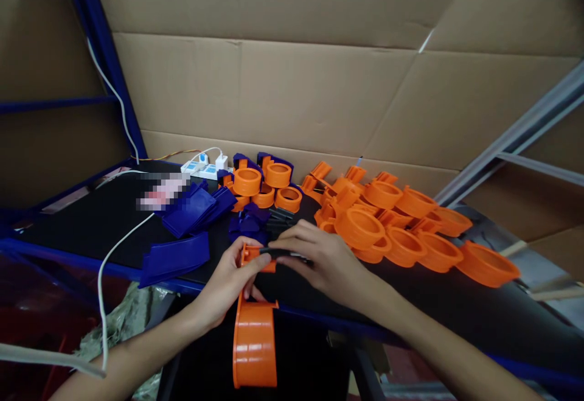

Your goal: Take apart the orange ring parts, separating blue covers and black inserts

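An orange plastic tape dispenser point(255, 343) hangs over the table's front edge, its round hub pointing down toward me. My left hand point(223, 285) grips it by its upper end, thumb on top. My right hand point(322, 258) pinches a slim black strip point(274, 251) against that same upper end; part of the strip is hidden by the fingers. Just beyond my hands lie more black strips point(280, 219) and a heap of small dark blue pieces point(250, 221). Left of them are stacked flat blue pieces point(191, 209), with another flat blue piece point(176, 259) nearer the edge.
Several orange dispensers point(404, 246) are piled on the right of the black tabletop point(86, 218). A group of orange dispensers with blue parts point(262, 182) stands at the back, beside a white power strip point(203, 168). A white cable point(103, 291) droops at left. Cardboard point(274, 90) walls the back.
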Demonstrator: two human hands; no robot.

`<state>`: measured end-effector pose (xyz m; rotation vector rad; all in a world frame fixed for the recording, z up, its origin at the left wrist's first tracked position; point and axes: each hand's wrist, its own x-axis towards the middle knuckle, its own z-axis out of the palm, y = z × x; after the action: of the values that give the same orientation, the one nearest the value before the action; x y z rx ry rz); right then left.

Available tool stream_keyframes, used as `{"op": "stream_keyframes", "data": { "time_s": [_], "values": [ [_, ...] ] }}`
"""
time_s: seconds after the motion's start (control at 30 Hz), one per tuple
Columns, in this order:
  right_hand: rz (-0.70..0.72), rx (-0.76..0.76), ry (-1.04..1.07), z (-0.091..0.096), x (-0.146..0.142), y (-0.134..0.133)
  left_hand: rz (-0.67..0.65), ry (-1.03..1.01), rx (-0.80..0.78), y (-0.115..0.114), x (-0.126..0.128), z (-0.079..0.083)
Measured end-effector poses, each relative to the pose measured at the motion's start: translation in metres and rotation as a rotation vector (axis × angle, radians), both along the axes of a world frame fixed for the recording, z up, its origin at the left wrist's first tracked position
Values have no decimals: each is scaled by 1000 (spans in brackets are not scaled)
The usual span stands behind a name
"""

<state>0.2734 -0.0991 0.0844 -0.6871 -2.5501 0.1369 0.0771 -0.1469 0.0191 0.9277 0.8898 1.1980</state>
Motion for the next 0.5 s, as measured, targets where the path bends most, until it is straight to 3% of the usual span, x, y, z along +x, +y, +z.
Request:
{"op": "stream_keyframes", "data": {
  "time_s": [0.1,0.23,0.37,0.5],
  "values": [
    [-191,62,23,5,11,25,22,-45,-11,1,-1,-2],
    [-398,40,-145,-1,10,60,11,-116,-43,1,-2,-5],
    [-480,-18,-250,-15,-5,77,-14,-183,-50,1,-6,-7],
    [-439,-25,-188,-10,-11,63,-34,-268,-38,1,-7,-7]
  ]
}}
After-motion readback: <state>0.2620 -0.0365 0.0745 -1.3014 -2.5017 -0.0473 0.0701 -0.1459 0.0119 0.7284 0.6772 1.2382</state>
